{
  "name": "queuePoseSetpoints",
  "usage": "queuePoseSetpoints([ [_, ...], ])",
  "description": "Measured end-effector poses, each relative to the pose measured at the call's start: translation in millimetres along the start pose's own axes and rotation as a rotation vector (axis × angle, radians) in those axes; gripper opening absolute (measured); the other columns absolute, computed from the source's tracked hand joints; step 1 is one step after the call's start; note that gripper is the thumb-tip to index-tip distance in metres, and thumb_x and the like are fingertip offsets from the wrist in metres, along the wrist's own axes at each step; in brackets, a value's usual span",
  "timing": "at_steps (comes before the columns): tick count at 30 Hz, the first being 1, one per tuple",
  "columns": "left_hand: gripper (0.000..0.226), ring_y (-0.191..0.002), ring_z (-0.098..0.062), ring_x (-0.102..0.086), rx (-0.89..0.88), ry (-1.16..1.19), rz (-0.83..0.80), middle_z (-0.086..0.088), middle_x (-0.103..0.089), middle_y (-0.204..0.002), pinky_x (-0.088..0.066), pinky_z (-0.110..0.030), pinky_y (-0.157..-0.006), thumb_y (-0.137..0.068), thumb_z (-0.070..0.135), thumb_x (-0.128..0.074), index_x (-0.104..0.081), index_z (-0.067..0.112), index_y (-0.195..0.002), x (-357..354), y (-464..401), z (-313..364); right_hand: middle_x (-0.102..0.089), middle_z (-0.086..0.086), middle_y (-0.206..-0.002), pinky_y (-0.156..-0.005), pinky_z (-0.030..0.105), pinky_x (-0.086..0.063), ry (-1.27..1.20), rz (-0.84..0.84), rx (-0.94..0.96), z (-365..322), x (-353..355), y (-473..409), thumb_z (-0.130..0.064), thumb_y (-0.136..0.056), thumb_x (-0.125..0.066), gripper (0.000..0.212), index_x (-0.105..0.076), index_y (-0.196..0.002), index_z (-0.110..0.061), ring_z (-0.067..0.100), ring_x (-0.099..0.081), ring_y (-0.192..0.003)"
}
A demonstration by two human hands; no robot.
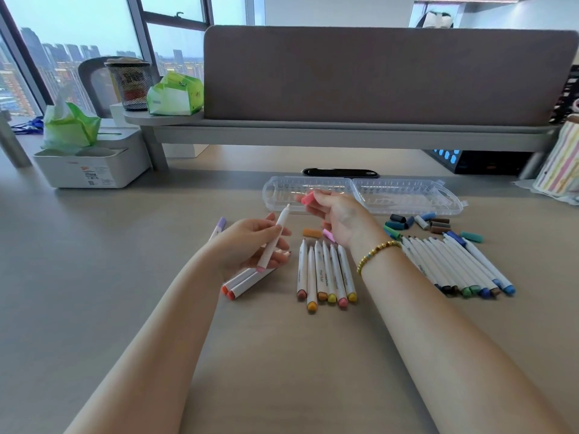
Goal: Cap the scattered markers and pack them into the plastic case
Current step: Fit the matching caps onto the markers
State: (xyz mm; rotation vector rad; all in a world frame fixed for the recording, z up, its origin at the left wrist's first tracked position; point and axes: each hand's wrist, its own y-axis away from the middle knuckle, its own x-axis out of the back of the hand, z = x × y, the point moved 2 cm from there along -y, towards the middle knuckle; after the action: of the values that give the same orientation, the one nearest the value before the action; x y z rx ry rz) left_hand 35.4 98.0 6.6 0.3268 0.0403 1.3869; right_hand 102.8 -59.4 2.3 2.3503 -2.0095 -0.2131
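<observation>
Your left hand grips an uncapped white marker while your right hand pinches a pink cap near the table's far edge.

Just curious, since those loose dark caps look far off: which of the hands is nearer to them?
Right. The right hand, pinching a pink cap, hovers just left of the dark caps; the left hand, holding a marker, is farther left.

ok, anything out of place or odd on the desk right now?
Nothing damaged or spilled. One lilac-capped marker lies alone left of the left hand, apart from the sorted rows. Loose caps sit heaped in front of the open plastic case, which looks empty. The right hand pinches a pink cap.
</observation>
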Motion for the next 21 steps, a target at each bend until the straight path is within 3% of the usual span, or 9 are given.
queuePoseSetpoints([
  [4,0.02,-0.056,-0.008,-0.063,0.002,-0.064,-0.009,-0.001,-0.063,-0.074,-0.058,-0.021,-0.06,-0.097,0.022,-0.046,-0.064,0.013,-0.097,0.0,-1.4,-0.6,-0.069,-0.007,-0.092,-0.093,0.041,-0.025,-0.035,0.015,-0.029,1.2,4.9,-1.6,-0.015,-0.096,-0.047,0.026,-0.058,-0.072,-0.021,0.01,-0.057,-0.093],
  [13,0.019,-0.06,-0.012,-0.068,0.017,-0.007,-0.069,-0.003,-0.069,-0.075,-0.059,-0.023,-0.06,-0.096,0.019,-0.049,-0.065,0.009,-0.095,-1.1,1.8,0.8,-0.063,-0.006,-0.082,-0.073,0.031,-0.029,0.135,-0.078,-0.025,-3.0,-0.9,3.0,-0.018,-0.096,-0.05,0.017,-0.064,-0.085,-0.022,0.005,-0.051,-0.073],
  [17,0.02,-0.053,-0.01,-0.06,0.026,-0.033,-0.042,-0.003,-0.06,-0.07,-0.056,-0.021,-0.055,-0.097,0.021,-0.048,-0.062,0.008,-0.094,-2.4,0.6,1.1,-0.067,-0.006,-0.083,-0.094,0.036,-0.035,0.26,-0.099,0.039,-5.1,-4.4,3.8,-0.017,-0.093,-0.055,0.016,-0.071,-0.091,-0.018,0.009,-0.054,-0.078],
  [18,0.021,-0.05,-0.009,-0.056,0.035,-0.025,-0.045,-0.003,-0.057,-0.067,-0.053,-0.021,-0.052,-0.098,0.022,-0.046,-0.06,0.007,-0.093,-3.3,0.5,1.2,-0.067,-0.005,-0.085,-0.096,0.031,-0.038,0.279,-0.097,0.059,-6.2,-4.4,4.5,-0.016,-0.093,-0.056,0.016,-0.071,-0.098,-0.015,0.009,-0.054,-0.078],
  [20,0.023,-0.045,-0.009,-0.05,0.052,0.041,-0.06,-0.003,-0.052,-0.063,-0.048,-0.018,-0.046,-0.1,0.022,-0.041,-0.054,0.006,-0.089,-5.6,0.7,1.2,-0.066,-0.001,-0.09,-0.075,0.011,-0.045,0.35,-0.109,0.104,-11.7,-4.0,9.3,-0.012,-0.094,-0.054,0.023,-0.068,-0.111,-0.007,0.005,-0.054,-0.076],
  [21,0.024,-0.045,-0.009,-0.049,0.06,0.078,-0.064,-0.003,-0.052,-0.062,-0.046,-0.017,-0.044,-0.1,0.022,-0.039,-0.053,0.006,-0.088,-6.3,1.0,0.9,-0.066,0.001,-0.094,-0.063,0.006,-0.043,0.422,-0.115,0.136,-14.4,-3.8,11.8,-0.011,-0.095,-0.052,0.024,-0.066,-0.113,-0.006,0.004,-0.054,-0.078],
])
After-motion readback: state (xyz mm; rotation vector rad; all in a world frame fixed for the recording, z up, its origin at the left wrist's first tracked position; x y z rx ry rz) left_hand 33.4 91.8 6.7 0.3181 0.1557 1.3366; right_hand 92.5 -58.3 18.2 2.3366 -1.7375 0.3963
